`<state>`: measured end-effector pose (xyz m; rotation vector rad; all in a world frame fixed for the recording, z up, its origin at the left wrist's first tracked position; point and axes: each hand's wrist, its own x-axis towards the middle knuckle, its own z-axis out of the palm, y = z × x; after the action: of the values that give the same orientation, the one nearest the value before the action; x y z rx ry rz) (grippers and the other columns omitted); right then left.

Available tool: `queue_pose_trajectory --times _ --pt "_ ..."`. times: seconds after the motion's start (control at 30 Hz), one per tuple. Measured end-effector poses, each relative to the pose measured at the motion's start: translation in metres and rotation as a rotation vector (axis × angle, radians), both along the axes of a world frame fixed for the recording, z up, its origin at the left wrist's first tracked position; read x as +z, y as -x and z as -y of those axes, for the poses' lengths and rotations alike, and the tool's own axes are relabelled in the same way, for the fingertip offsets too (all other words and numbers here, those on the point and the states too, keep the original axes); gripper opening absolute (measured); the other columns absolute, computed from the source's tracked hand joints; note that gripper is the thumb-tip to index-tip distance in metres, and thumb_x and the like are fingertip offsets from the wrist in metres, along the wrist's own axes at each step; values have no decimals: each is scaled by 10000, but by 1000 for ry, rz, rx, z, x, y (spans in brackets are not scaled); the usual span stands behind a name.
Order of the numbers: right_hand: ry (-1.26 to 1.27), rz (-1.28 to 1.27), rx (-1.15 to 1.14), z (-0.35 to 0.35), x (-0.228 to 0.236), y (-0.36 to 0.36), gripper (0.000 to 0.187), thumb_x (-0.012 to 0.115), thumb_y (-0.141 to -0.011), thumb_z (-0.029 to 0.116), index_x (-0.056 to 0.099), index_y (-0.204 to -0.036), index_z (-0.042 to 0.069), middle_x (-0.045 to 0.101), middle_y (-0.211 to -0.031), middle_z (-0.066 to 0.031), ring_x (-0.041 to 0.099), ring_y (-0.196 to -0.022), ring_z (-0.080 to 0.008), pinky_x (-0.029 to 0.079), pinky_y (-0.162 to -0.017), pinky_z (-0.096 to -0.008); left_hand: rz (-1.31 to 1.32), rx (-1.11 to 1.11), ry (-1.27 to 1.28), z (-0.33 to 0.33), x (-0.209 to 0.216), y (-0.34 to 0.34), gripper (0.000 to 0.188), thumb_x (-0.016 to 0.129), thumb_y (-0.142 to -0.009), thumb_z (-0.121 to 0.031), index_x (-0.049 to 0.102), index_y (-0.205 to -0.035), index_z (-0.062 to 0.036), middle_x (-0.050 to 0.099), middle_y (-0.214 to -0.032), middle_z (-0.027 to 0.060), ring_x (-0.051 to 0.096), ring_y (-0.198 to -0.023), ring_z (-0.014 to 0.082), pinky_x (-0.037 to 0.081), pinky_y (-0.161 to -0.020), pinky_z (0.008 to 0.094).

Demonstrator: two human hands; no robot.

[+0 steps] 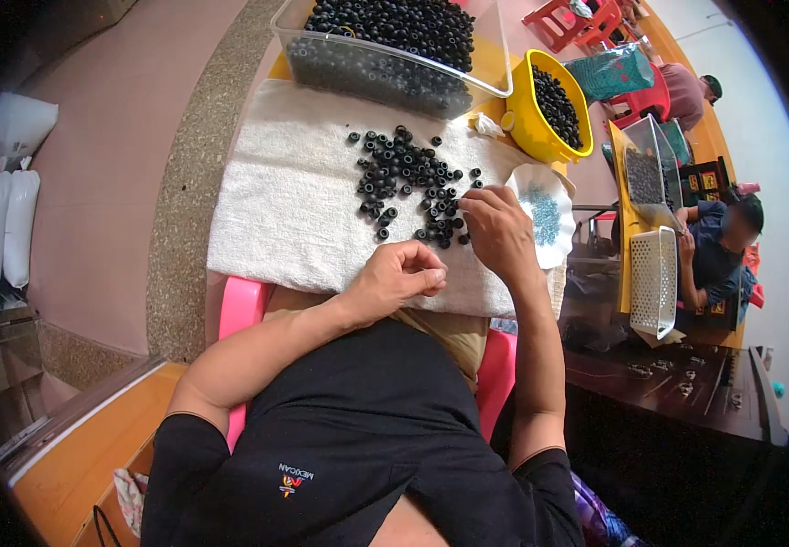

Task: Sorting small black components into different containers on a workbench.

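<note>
Several small black rings (405,175) lie scattered on a white towel (285,214) spread over the work surface. My right hand (496,228) rests on the towel at the right edge of that scatter, fingertips pinched at the rings. My left hand (401,276) hovers at the towel's near edge with its fingers curled closed; whether it holds a ring is hidden. A white scalloped dish (545,211) with tiny blue-grey pieces sits just right of my right hand.
A clear plastic bin (385,55) full of black rings stands behind the towel, a yellow tub (545,109) of them to its right. A pink stool (241,310) shows under me. Two other people (718,242) work at the right by a white basket (654,278).
</note>
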<state>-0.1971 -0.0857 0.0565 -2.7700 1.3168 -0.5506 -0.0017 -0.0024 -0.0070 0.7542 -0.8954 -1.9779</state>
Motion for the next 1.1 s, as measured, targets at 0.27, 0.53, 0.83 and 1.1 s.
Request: queue_pose_trajectory --times 0.27,0.53,0.83,1.1 --pt "-23 -98 28 11 -9 1 218 676 -777 13 702 -989 56 705 -1028 -56 614 -1037 -279 518 -870 -372 -10 -3 -1 0 -1 0 164 653 -946 -101 634 -1050 24 672 -940 61 661 -871 112 564 -804 257" --pt "-29 112 1 -10 1 6 273 706 -732 5 687 -999 56 686 -977 -98 624 -957 -296 515 -821 -380 -7 3 -6 0 0 -1 163 653 -946 -106 636 -1051 17 674 -938 60 661 -871 111 564 -800 257" --pt "-168 391 -38 -62 -12 -4 281 722 -741 -37 649 -1006 19 642 -953 -149 660 -851 -305 530 -727 -363 -38 47 2 -1 -1 2 162 628 -955 -84 602 -1085 11 669 -963 62 659 -875 117 566 -797 267" --pt "-104 353 37 -71 -4 -10 306 767 -696 -14 651 -975 33 640 -921 -136 643 -836 -317 520 -715 -387 14 56 47 -1 0 2 172 628 -956 -85 600 -1095 11 656 -989 54 642 -875 104 559 -792 260"
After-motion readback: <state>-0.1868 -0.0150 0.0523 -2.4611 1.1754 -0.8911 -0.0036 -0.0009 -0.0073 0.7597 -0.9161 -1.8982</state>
